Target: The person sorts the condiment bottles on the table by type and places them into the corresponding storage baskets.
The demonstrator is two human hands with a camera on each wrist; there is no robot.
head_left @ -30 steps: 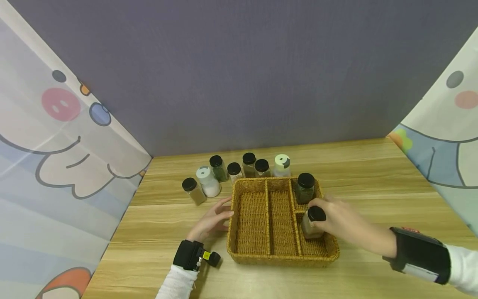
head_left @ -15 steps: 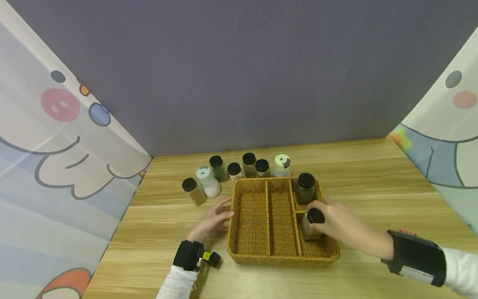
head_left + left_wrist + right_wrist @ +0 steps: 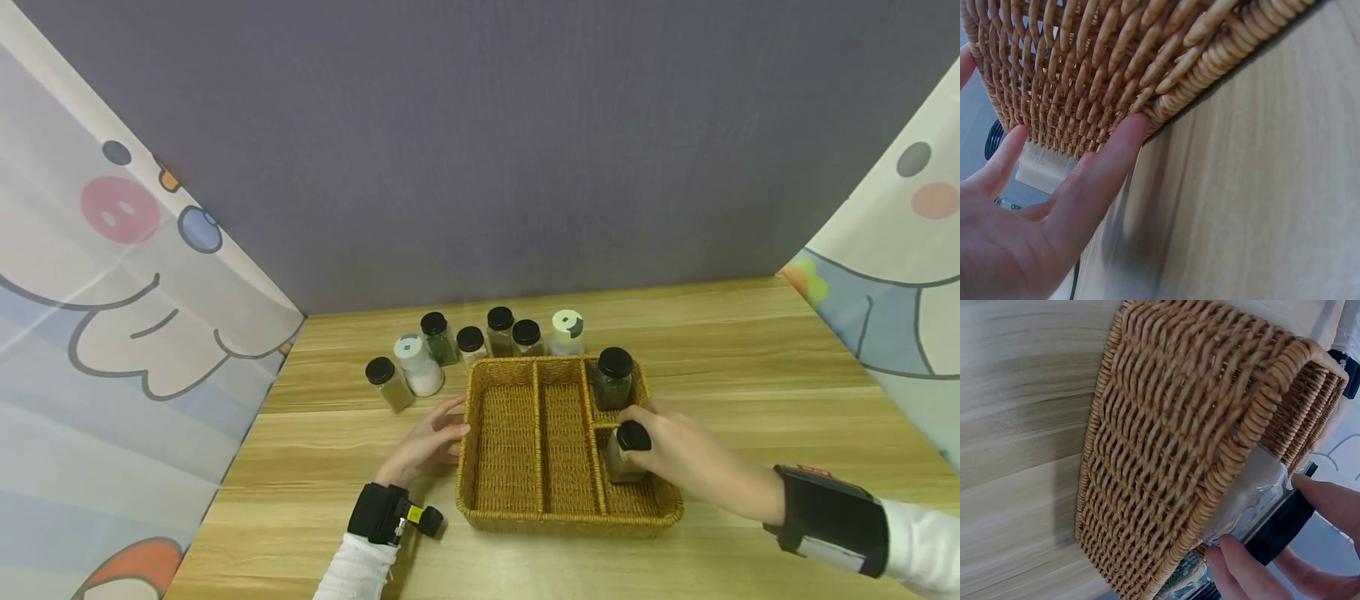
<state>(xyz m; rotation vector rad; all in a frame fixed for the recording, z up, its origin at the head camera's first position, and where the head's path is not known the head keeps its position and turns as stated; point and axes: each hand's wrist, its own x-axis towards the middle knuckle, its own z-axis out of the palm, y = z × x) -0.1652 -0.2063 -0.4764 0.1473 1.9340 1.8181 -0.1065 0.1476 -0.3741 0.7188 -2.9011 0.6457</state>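
A woven basket (image 3: 512, 454) with several compartments stands on the table. My left hand (image 3: 422, 446) touches its left wall from outside; in the left wrist view the fingers (image 3: 1094, 187) are spread and fairly straight against the weave. With thumb and fingers, my right hand (image 3: 678, 450) grips a black-lidded spice jar (image 3: 622, 465) near its lid, inside the front right compartment. The right wrist view shows pale contents in this clear jar (image 3: 1250, 490); its base is hidden by the basket wall. Another black-lidded jar (image 3: 612, 388), with dark green contents, stands in the back right compartment.
Behind the basket stand several jars, among them a white-lidded one (image 3: 566, 335) and a black-lidded one (image 3: 499, 330). To its left are a tan-filled jar (image 3: 392, 387), a white shaker (image 3: 422, 371) and a green-filled jar (image 3: 439, 340). A grey panel (image 3: 525, 167) rises behind the table.
My right hand and the jar it holds have shifted very slightly left and toward the front within the compartment. The left hand and the basket stay where they were.
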